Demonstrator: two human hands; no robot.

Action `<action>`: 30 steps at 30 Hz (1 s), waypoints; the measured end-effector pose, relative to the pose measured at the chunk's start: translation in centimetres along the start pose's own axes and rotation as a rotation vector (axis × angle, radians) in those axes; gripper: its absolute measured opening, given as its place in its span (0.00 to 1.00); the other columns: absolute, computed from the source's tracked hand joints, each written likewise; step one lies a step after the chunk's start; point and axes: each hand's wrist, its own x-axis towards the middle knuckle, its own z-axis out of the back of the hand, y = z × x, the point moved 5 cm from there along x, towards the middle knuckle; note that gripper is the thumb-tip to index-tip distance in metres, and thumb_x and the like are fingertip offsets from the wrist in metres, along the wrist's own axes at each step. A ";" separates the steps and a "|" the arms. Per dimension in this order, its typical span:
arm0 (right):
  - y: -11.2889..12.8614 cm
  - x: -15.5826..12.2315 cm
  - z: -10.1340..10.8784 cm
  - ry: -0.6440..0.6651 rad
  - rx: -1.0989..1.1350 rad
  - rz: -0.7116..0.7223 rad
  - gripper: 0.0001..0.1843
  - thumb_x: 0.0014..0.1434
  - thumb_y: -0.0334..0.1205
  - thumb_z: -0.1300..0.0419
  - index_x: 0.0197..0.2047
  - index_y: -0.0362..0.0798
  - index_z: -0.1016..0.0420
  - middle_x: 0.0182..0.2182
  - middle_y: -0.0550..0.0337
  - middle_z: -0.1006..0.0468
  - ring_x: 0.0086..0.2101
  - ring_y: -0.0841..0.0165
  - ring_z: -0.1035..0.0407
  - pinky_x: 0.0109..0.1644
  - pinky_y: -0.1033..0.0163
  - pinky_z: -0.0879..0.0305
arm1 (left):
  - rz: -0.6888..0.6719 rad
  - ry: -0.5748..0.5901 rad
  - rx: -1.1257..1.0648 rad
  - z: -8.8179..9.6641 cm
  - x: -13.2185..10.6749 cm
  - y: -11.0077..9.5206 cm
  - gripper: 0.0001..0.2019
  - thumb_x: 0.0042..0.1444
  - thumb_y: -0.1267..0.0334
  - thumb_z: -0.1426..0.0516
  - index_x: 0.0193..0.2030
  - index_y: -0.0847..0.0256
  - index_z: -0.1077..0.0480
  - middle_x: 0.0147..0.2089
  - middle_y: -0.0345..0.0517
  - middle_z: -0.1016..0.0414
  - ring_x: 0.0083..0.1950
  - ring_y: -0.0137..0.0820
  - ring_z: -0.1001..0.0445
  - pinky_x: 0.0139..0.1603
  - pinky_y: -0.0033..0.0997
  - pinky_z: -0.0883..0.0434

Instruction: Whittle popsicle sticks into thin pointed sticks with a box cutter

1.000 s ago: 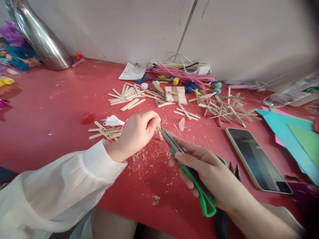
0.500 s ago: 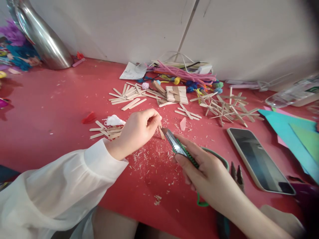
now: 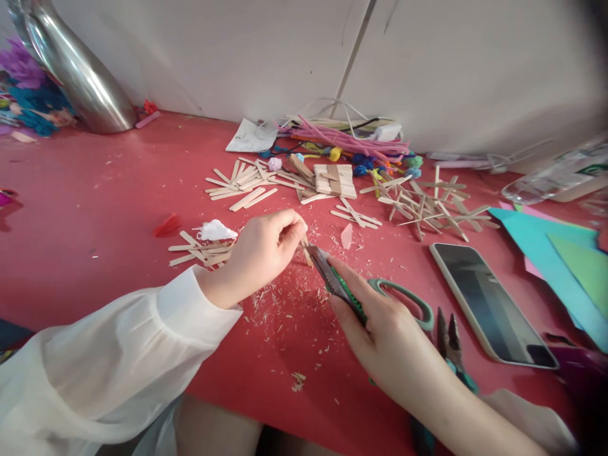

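My left hand (image 3: pixel 263 251) is closed, pinching a small wooden stick piece (image 3: pixel 306 252) between thumb and fingers just above the red table (image 3: pixel 95 209). My right hand (image 3: pixel 387 329) is closed round a green utility knife (image 3: pixel 337 278). The knife's metal blade end touches the stick piece. Fine wood shavings (image 3: pixel 280 304) lie scattered on the table under both hands.
A phone (image 3: pixel 489 304) lies face up at right, with pliers (image 3: pixel 451 342) and green-handled scissors (image 3: pixel 408 297) beside my right hand. Loose craft sticks (image 3: pixel 247 183), a stick stack (image 3: pixel 335 180), pipe cleaners (image 3: pixel 351 142), glued stick crosses (image 3: pixel 432 206), coloured paper (image 3: pixel 555 253) and a steel vessel (image 3: pixel 76 69) lie behind.
My right hand has turned and drawn the knife back along the stick piece, uncovering the scissors' handle. The left hand stays almost still.
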 end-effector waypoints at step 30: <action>-0.8 -0.1 -0.2 0.109 0.177 -0.160 0.28 0.60 0.42 0.52 0.64 0.50 0.45 0.15 0.66 0.33 0.14 0.70 0.38 0.16 0.66 0.41 | -0.019 0.042 -0.081 0.1 0.0 0.1 0.09 0.58 0.70 0.50 0.29 0.63 0.34 0.27 0.39 0.29 0.28 0.24 0.31 0.29 0.23 0.35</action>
